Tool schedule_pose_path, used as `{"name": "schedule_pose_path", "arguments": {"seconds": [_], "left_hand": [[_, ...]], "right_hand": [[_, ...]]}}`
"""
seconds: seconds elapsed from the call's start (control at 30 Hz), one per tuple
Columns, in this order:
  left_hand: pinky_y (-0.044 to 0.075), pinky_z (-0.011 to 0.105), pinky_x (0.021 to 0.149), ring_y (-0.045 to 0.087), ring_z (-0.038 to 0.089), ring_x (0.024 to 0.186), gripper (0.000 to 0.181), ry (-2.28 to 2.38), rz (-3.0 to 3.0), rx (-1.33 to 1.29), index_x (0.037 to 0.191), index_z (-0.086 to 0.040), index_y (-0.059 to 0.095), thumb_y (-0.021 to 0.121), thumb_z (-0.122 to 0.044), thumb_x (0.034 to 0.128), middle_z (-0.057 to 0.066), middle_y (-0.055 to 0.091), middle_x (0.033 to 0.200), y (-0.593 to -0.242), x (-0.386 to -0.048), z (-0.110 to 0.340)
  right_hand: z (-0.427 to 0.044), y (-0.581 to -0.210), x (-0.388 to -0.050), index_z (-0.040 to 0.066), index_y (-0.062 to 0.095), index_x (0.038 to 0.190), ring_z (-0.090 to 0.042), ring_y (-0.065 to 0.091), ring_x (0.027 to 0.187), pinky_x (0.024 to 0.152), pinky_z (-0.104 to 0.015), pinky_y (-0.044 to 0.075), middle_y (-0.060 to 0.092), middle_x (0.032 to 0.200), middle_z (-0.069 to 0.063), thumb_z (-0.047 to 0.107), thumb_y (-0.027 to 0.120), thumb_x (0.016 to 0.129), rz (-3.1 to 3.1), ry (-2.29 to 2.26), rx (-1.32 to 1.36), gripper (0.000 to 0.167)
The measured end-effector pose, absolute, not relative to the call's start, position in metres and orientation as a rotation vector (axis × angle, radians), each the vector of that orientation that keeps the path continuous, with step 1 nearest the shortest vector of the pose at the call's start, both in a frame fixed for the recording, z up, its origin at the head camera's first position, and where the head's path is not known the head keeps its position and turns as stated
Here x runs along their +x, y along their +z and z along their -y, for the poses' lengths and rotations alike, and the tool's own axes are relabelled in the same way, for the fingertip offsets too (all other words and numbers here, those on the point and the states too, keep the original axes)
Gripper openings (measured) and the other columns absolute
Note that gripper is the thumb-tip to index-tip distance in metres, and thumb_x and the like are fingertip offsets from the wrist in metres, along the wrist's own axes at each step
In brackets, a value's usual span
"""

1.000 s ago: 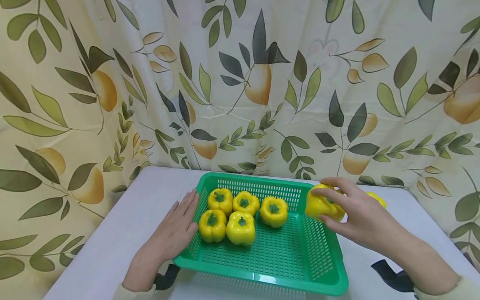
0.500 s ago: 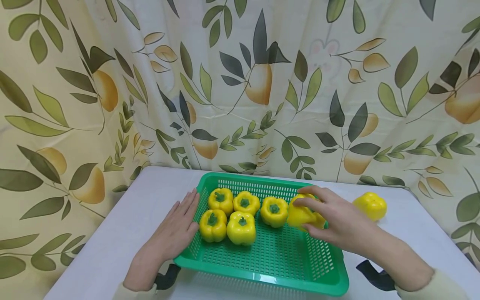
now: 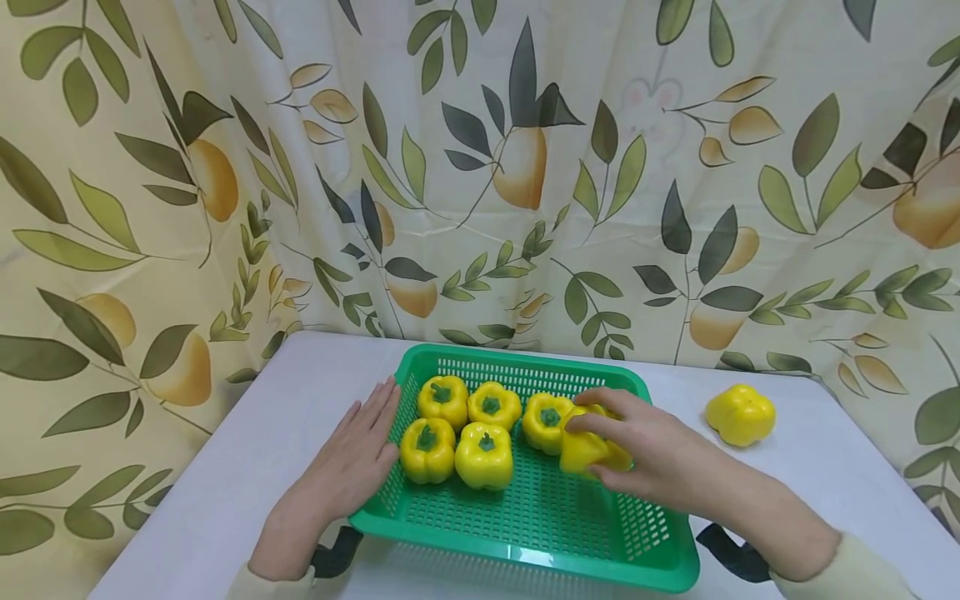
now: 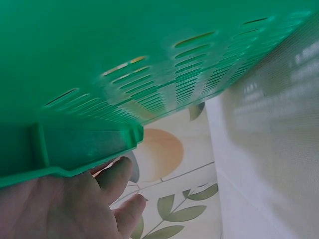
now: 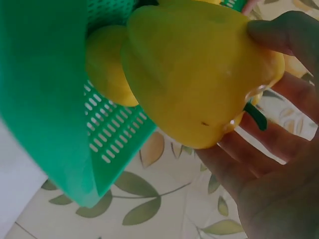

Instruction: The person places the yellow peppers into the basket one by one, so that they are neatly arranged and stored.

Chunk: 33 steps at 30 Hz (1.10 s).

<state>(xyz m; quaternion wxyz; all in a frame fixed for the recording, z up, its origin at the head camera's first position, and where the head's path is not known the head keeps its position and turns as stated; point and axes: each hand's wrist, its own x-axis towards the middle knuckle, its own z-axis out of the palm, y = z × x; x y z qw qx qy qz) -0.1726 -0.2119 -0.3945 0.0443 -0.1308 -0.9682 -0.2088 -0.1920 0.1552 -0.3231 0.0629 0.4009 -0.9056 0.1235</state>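
Note:
My right hand (image 3: 645, 446) grips a yellow bell pepper (image 3: 587, 447) over the right part of a green plastic basket (image 3: 525, 557). In the right wrist view, the thumb and fingers curl round this pepper (image 5: 194, 69), its green stem toward the palm. Straight fingers of my left hand (image 3: 341, 462) rest along the basket's left rim; the left wrist view has that hand (image 4: 75, 204) under the rim. Several yellow bell peppers stand stem up in the basket, among them a front one (image 3: 483, 457) and a right one (image 3: 543, 423) partly behind the held pepper.
Another yellow bell pepper (image 3: 741, 415) lies on the white tabletop (image 3: 810, 467), to the right of the basket. A curtain (image 3: 480, 192) printed with leaves and fruit hangs behind the table.
My right hand has carried the pepper left from over the basket's right rim to beside the others. The pepper lying on the table has come into full view. My left hand stays put.

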Motion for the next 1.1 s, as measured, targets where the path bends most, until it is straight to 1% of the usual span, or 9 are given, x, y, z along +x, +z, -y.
{"name": "schedule_pose_path", "arguments": {"seconds": [0.17,0.37,0.5,0.67,0.9,1.1], "left_hand": [[0.014,0.054,0.125,0.011,0.026,0.155,0.064,-0.639,2.959,-0.402,0.158,-0.005,0.017,0.041,-0.018,0.0999,0.006,0.008,0.168,-0.395,-0.173,0.212],[0.014,0.054,0.125,0.010,0.025,0.155,0.064,-0.642,2.966,-0.391,0.158,-0.005,0.016,0.041,-0.018,0.0997,0.005,0.008,0.168,-0.395,-0.173,0.212],[0.014,0.053,0.125,0.010,0.025,0.156,0.064,-0.646,2.965,-0.389,0.158,-0.005,0.016,0.041,-0.018,0.0997,0.005,0.007,0.168,-0.395,-0.173,0.212],[0.014,0.053,0.125,0.011,0.026,0.155,0.064,-0.645,2.958,-0.396,0.158,-0.005,0.017,0.041,-0.017,0.0996,0.005,0.008,0.168,-0.394,-0.173,0.212],[0.014,0.054,0.125,0.011,0.025,0.155,0.064,-0.648,2.955,-0.399,0.158,-0.005,0.017,0.041,-0.017,0.0996,0.004,0.007,0.168,-0.394,-0.173,0.212],[0.014,0.054,0.125,0.011,0.025,0.155,0.064,-0.654,2.955,-0.401,0.158,-0.005,0.017,0.041,-0.017,0.0996,0.005,0.008,0.168,-0.395,-0.172,0.212]], "right_hand": [[-0.149,-0.324,-0.192,0.028,0.067,0.119,-0.024,0.061,0.117,0.088,-0.040,0.059,0.058,0.137,-0.005,0.019,0.078,0.080,2.759,0.340,1.291,0.042],[-0.139,-0.326,-0.194,0.030,0.065,0.119,-0.020,0.061,0.114,0.089,-0.038,0.059,0.059,0.134,-0.003,0.022,0.078,0.080,2.703,0.278,1.391,0.043],[-0.132,-0.329,-0.195,0.027,0.065,0.119,-0.019,0.061,0.113,0.089,-0.037,0.059,0.059,0.133,-0.005,0.021,0.079,0.079,2.672,0.253,1.443,0.042],[-0.123,-0.330,-0.196,0.027,0.065,0.118,-0.021,0.060,0.113,0.089,-0.038,0.058,0.059,0.132,-0.004,0.018,0.078,0.080,2.747,0.232,1.446,0.041],[-0.113,-0.334,-0.198,0.027,0.066,0.115,-0.019,0.059,0.114,0.095,-0.039,0.056,0.059,0.131,-0.002,0.016,0.080,0.079,2.832,0.187,1.477,0.040],[-0.108,-0.343,-0.202,0.025,0.066,0.116,-0.017,0.060,0.107,0.091,-0.037,0.057,0.060,0.127,-0.002,0.016,0.083,0.076,2.850,0.176,1.489,0.044]]}}
